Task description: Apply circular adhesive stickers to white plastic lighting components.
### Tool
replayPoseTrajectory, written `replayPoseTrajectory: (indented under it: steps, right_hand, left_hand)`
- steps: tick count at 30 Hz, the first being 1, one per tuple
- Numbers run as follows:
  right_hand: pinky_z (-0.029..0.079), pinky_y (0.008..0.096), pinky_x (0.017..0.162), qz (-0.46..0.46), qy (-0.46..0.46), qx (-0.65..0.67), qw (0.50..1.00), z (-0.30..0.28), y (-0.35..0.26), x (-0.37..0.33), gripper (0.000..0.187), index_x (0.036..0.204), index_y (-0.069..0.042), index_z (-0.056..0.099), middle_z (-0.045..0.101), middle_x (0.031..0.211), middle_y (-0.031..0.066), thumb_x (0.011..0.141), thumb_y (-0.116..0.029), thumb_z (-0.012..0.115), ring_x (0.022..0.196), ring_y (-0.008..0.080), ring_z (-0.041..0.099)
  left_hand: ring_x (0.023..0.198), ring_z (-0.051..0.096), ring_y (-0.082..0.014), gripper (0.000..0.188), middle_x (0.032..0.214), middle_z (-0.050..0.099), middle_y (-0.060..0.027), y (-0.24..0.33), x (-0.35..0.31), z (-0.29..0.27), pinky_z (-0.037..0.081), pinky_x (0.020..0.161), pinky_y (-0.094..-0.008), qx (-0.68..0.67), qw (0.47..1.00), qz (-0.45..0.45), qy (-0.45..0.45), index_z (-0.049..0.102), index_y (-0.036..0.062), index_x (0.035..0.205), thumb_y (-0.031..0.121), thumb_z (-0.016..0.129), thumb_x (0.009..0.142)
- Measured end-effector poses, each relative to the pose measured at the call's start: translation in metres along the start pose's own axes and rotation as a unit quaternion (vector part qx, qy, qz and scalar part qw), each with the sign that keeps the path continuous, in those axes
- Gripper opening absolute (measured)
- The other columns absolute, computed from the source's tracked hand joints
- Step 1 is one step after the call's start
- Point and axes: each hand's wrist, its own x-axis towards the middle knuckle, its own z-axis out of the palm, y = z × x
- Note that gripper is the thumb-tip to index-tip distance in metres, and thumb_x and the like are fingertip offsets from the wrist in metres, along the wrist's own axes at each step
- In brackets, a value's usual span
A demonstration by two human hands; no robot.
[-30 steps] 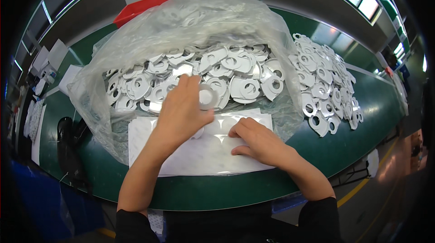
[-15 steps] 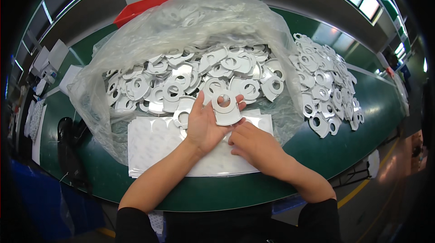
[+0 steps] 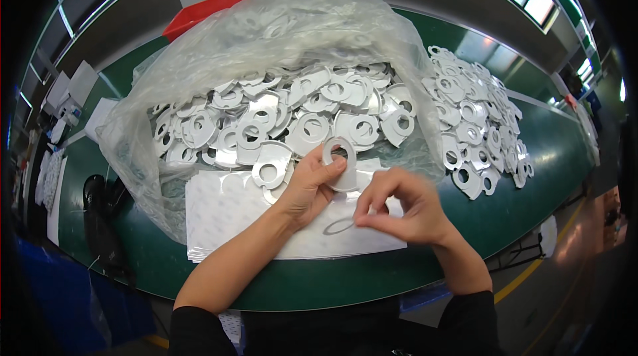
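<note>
We list: left hand (image 3: 307,191), clamped on a white, plastic-looking plate with a round hole (image 3: 347,180), now tilted up from lying flat; right hand (image 3: 407,211), pinching a newly visible thin grey ring (image 3: 339,231) above glossy white sheets (image 3: 226,216). Both hands are thus occupied, plate and ring apart.

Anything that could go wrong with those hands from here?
The right hand pinches the thin ring by one end, so it might bend or slip onto the white sheets.

The left hand holds the flat part close to the similar loose parts in the open plastic bag; if dropped, it could get mixed in.
</note>
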Motion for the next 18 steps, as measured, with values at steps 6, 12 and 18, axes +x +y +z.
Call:
replayPoseTrajectory:
  steps: [6, 12, 18]
  right_hand:
    - [0.046, 0.0201, 0.070, 0.074, 0.233, 0.073, 0.967, -0.008, 0.019, 0.007, 0.019, 0.093, -0.002, 0.053, 0.061, 0.088, 0.0036, 0.081, 0.000, 0.067, 0.080, 0.0076, 0.057]
    - [0.047, 0.0202, 0.067, 0.129, 0.280, 0.103, 0.946, -0.009, 0.034, 0.012, 0.017, 0.096, -0.003, 0.052, 0.061, 0.088, 0.0032, 0.084, -0.005, 0.065, 0.078, 0.0070, 0.057]
    - [0.051, 0.0221, 0.059, 0.129, 0.259, 0.114, 0.950, 0.001, 0.038, 0.013, 0.017, 0.094, -0.002, 0.053, 0.060, 0.087, 0.0031, 0.084, -0.006, 0.065, 0.075, 0.0070, 0.057]
  left_hand:
    - [0.111, 0.056, -0.0268, 0.044, 0.115, 0.056, -0.0089, 0.004, -0.004, 0.008, 0.050, 0.089, -0.0470, -0.029, 0.999, -0.037, -0.012, 0.037, 0.0084, 0.134, 0.030, 0.046, 0.096]
    - [0.123, 0.044, -0.0379, 0.069, 0.138, 0.039, -0.0161, 0.007, -0.002, 0.005, 0.046, 0.092, -0.0557, -0.079, 0.990, -0.075, -0.091, 0.024, 0.0093, 0.142, 0.059, 0.025, 0.093]
    - [0.116, 0.050, -0.0374, 0.073, 0.129, 0.047, -0.0127, 0.008, -0.004, 0.005, 0.048, 0.087, -0.0482, -0.113, 0.986, -0.091, -0.087, 0.024, 0.0107, 0.141, 0.064, 0.022, 0.092]
